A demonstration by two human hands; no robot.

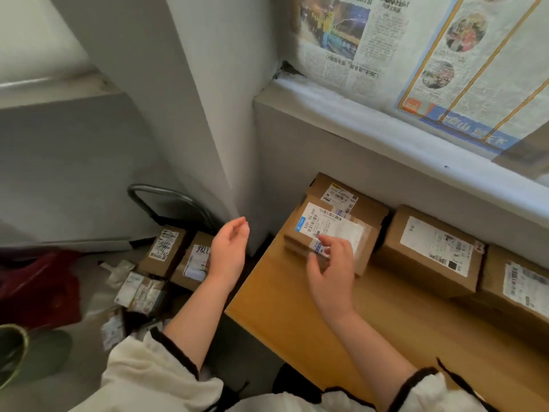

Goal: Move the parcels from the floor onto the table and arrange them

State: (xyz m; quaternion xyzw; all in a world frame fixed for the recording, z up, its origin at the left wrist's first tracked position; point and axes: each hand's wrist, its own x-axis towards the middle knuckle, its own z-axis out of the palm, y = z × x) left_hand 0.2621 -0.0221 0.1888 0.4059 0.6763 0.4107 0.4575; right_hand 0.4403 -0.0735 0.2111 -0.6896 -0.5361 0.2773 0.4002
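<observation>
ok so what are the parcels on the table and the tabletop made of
Parcels: brown cardboard by the look, matte, with creased edges and white paper labels. Table: light wood or wood-look laminate, smooth with a faint sheen; which one is unclear.

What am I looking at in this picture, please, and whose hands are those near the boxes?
No machine here: a person wears a camera on the head, so the picture looks forward and down at their own hands. Labelled parcels stand on the wooden table along the wall, with newspaper above. More parcels lie on the floor, left. The left hand hangs open in the air, holding nothing. The right hand, fingers relaxed, is at the front parcel; it grips nothing, and whether it touches I cannot tell.
</observation>
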